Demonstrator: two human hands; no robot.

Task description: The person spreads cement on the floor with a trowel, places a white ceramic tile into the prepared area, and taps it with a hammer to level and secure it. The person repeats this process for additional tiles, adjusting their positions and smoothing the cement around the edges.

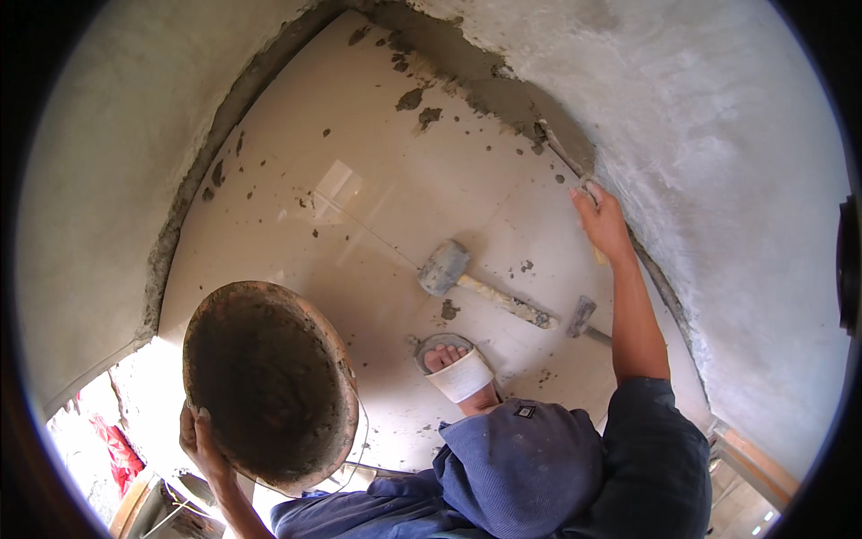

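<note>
My left hand [205,446] is closed on the left rim of a round bucket [344,382], which is tilted so that its dark, mortar-coated inside shows. A thin wire handle hangs at the bucket's right side. Out to the right, my right hand [603,218] grips a trowel [567,142]. The trowel's blade lies along the foot of the right wall, beside a band of wet grey mortar [507,101]. Part of its pale handle shows below my fist.
A rubber mallet [444,268] lies on the pale tiled floor [377,202], with a small hammer [582,316] to its right. My sandalled foot [460,370] stands below the mallet. Mortar splashes [410,99] dot the tiles. Grey walls [718,180] curve in from both sides.
</note>
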